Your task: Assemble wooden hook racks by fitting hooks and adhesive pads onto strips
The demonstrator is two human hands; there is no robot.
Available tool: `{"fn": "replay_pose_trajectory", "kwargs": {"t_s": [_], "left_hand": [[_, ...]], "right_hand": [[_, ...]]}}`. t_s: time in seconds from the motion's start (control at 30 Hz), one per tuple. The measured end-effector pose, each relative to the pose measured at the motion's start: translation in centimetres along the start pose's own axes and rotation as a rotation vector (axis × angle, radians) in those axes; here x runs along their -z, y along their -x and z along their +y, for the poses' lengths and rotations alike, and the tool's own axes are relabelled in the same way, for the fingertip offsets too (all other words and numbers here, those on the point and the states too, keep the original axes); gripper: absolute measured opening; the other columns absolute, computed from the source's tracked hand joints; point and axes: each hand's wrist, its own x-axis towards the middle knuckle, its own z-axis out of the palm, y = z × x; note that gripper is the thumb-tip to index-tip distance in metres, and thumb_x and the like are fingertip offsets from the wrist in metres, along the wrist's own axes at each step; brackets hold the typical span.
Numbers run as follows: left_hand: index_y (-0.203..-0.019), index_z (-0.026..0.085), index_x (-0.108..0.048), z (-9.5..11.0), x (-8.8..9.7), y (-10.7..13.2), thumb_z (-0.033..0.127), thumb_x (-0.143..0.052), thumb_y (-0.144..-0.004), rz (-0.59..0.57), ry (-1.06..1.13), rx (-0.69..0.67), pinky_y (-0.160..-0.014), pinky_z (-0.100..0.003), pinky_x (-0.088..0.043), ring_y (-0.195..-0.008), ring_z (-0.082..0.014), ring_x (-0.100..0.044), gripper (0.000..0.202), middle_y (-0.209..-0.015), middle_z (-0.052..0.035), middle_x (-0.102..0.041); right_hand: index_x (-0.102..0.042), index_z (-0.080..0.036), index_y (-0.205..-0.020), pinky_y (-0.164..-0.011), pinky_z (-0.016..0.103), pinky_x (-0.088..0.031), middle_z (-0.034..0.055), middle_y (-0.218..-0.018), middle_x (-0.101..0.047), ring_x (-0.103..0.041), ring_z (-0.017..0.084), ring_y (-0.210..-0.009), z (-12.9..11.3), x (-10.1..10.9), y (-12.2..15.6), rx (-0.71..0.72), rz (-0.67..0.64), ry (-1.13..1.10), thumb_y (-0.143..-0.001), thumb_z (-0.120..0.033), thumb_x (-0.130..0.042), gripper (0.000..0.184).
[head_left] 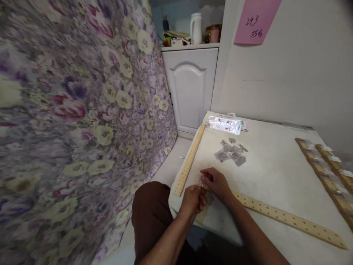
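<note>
My left hand [192, 200] is closed at the near left edge of the table, its fingers curled around the left end of a perforated wooden strip [281, 215]. Over that same end bends my right hand [217, 183], with thumb and fingers drawn together. A small shiny metal piece [203, 185] shows between the two hands; its exact kind is too small to tell. The strip runs from under my right forearm toward the lower right. Ahead of the hands lie several small clear plastic bags [231, 152] with metal pieces in them.
Another perforated strip [190, 162] lies along the table's left edge. Flat clear packaging [224, 124] rests at the back. Brown wooden strips with small packets [325, 173] lie at right. A floral curtain [91, 110] hangs left; a white cabinet [191, 86] stands behind.
</note>
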Motion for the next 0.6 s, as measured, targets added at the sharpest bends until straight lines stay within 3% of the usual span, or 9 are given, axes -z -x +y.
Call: {"fn": "replay_pose_trajectory", "kwargs": {"t_s": [0.2, 0.6], "left_hand": [[-0.071, 0.017, -0.053, 0.04, -0.11, 0.02, 0.036, -0.041, -0.081, 0.007, -0.004, 0.001, -0.031, -0.020, -0.014, -0.024, -0.0048, -0.033, 0.024, -0.036, 0.0063, -0.049], [-0.068, 0.017, -0.051, 0.24, -0.17, 0.18, 0.029, -0.036, -0.085, -0.010, -0.029, 0.010, -0.030, -0.020, -0.013, -0.022, -0.0046, -0.030, 0.026, -0.034, 0.0068, -0.047]], "right_hand": [[-0.065, -0.023, -0.099, -0.069, 0.028, -0.045, 0.0005, -0.082, -0.061, -0.056, 0.014, -0.070, 0.07, 0.12, 0.16, 0.017, 0.001, 0.033, -0.074, -0.024, -0.056, 0.027], [-0.065, -0.021, -0.099, -0.070, 0.028, -0.045, 0.0015, -0.086, -0.062, -0.056, 0.014, -0.071, 0.32, 0.05, 0.21, 0.046, 0.003, 0.024, -0.073, -0.022, -0.056, 0.028]]}}
